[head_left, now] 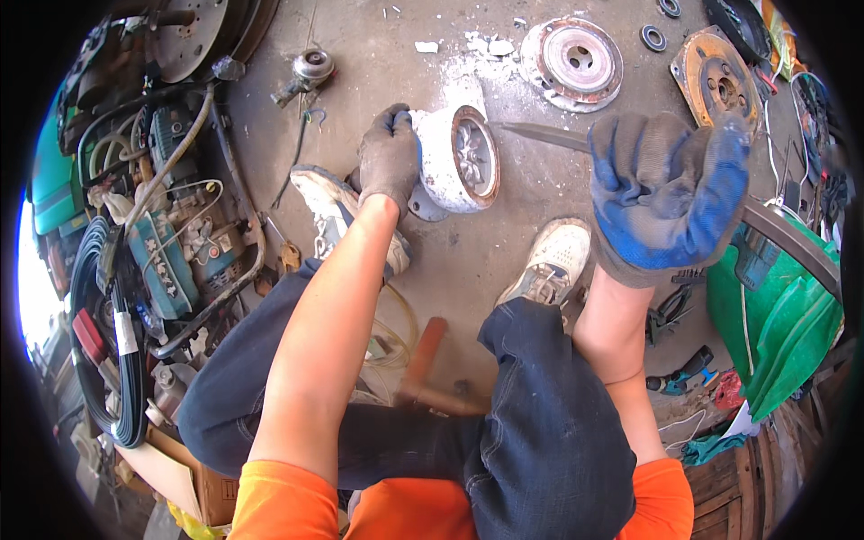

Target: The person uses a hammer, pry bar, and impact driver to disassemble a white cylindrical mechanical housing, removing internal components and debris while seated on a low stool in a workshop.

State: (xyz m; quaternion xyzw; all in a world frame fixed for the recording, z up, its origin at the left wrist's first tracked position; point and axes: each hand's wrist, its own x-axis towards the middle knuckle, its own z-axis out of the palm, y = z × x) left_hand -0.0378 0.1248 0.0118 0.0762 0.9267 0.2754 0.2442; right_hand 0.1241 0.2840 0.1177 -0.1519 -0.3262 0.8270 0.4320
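My left hand [389, 153], in a dark work glove, grips the left side of a white, flaking cylindrical housing [441, 180], tipped so its rusty rim and finned grey interior face rightward. My right hand [666, 189], in a blue and grey glove, is closed around a long dark steel bar [544, 135] with a narrow tip. The tip is near the housing's upper right rim; whether it touches is unclear. The other end sticks out to the right past my glove. White flakes [490, 47] lie on the concrete floor beyond the housing.
A pale flanged disc [571, 63], rusty flange [711, 81], bearings [654, 38] and small metal fitting [310, 70] lie beyond. Engine parts and hoses [157, 261] crowd the left. Green sheeting [765, 333] and a cordless drill [684, 373] are at right. My shoes [551, 256] flank the housing.
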